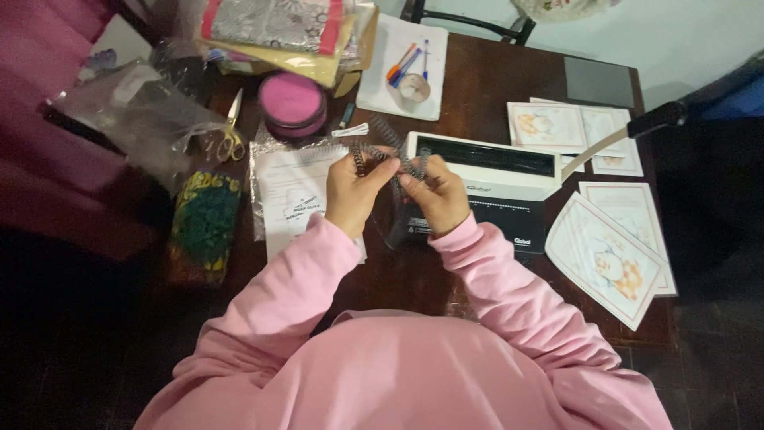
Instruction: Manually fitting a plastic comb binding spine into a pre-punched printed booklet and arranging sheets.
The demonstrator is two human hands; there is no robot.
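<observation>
- Dark wooden table (493, 68) fills the frame; clutter along its top edge.
- White binding machine (485, 187) at centre, black-tipped lever arm (629, 131) angled to upper right.
- Illustrated cards (609, 259) at right.
- Round pink tin (292, 102) at upper centre-left; scissors (231, 131) beside it.
- Left hand (350, 195), right hand (434, 195): fingertips of both pinching a dark spiral binding coil (387, 147), held between them at centre, above the table, just left of the machine.
</observation>
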